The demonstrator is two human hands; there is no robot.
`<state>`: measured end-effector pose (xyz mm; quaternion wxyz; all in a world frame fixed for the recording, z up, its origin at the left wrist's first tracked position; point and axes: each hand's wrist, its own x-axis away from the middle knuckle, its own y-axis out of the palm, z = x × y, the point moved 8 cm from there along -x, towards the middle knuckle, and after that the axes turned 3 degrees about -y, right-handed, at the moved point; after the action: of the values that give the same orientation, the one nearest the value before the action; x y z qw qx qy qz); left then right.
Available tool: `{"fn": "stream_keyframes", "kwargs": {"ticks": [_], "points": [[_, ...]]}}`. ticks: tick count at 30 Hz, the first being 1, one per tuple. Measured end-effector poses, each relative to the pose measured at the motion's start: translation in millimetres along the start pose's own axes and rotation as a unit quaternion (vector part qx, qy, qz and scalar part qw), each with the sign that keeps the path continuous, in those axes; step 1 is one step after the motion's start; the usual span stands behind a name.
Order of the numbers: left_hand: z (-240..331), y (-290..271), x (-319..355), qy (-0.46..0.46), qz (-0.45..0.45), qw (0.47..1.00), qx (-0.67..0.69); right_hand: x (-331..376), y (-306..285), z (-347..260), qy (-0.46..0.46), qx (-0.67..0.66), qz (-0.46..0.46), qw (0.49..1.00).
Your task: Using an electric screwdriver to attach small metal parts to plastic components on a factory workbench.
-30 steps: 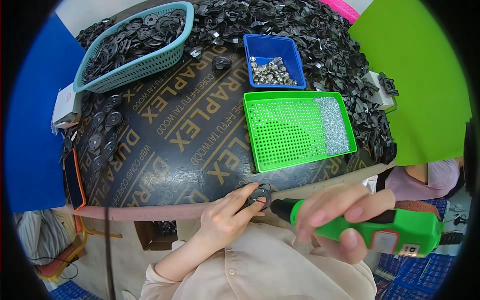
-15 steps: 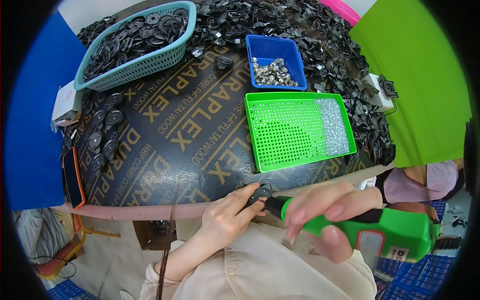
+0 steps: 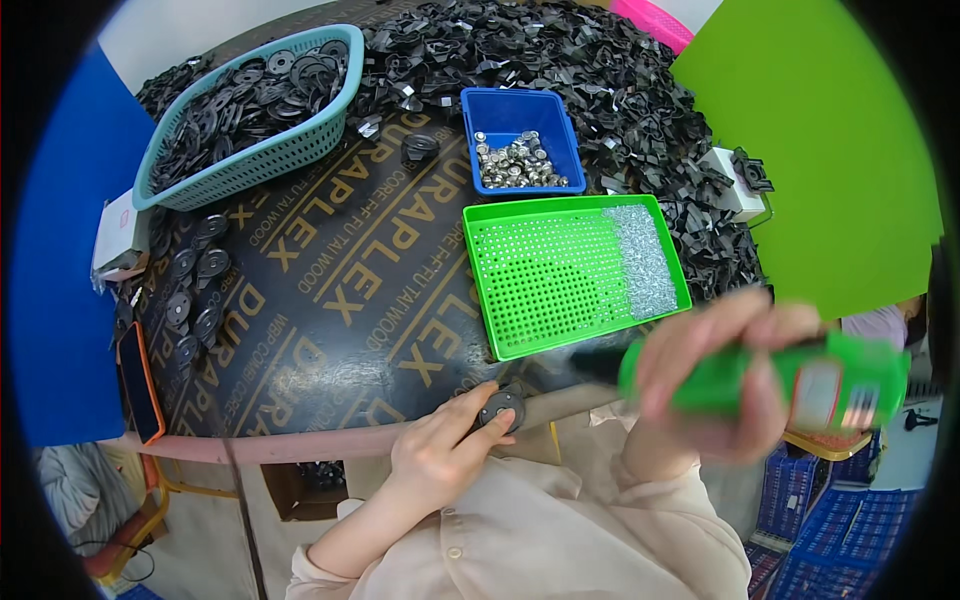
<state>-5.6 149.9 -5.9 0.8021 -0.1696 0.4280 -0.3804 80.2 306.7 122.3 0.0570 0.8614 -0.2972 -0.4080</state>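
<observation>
My left hand (image 3: 440, 445) pinches a round black plastic part (image 3: 503, 404) with a hole in its middle at the table's near edge. A green electric screwdriver (image 3: 690, 385) is gripped in my right hand (image 3: 715, 365), raised to the right and smeared by motion. Its dark tip points left, near the low corner of a green tray (image 3: 476, 290) and apart from the black part. The tray has rows of small holes, with many small silver screws (image 3: 641, 262) gathered at its right end.
A blue bin (image 3: 475, 140) of shiny metal pieces stands behind the tray. A teal basket (image 3: 270, 158) holds round black parts; several more (image 3: 180, 307) lie below it. An orange-edged phone (image 3: 140, 385) lies at the left edge. Black parts (image 3: 600, 60) heap across the back and right.
My right hand has lifted the screwdriver up and away from the black part, toward the upper right. My left hand still holds the part, shifted slightly. The whole view has tilted a little.
</observation>
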Motion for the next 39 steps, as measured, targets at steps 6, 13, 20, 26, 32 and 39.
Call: {"fn": "stream_keyframes", "kwargs": {"ticks": [6,13,20,26,32,39], "points": [[-3.6,1.0,1.8,-0.007,-0.001,1.000,0.003,-49.3,-58.0,48.7,-0.097,0.234,0.082,0.964],[-4.2,1.0,2.3,-0.010,0.002,1.000,0.007,-51.2,-59.4,62.6,-0.063,0.214,0.088,0.971],[-4.9,1.5,2.2,-0.013,-0.003,1.000,0.008,-51.7,-56.8,64.2,-0.059,0.223,0.080,0.970],[-5.4,1.1,2.6,-0.013,-0.004,1.000,0.010,-51.4,-57.3,63.7,-0.062,0.236,0.079,0.967],[-5.0,0.1,2.2,-0.013,-0.007,1.000,0.008,-51.9,-54.4,64.7,-0.064,0.227,0.069,0.969],[-5.7,0.6,2.1,-0.017,-0.011,1.000,0.010,-53.0,-52.9,64.1,-0.046,0.204,0.086,0.974]]}}
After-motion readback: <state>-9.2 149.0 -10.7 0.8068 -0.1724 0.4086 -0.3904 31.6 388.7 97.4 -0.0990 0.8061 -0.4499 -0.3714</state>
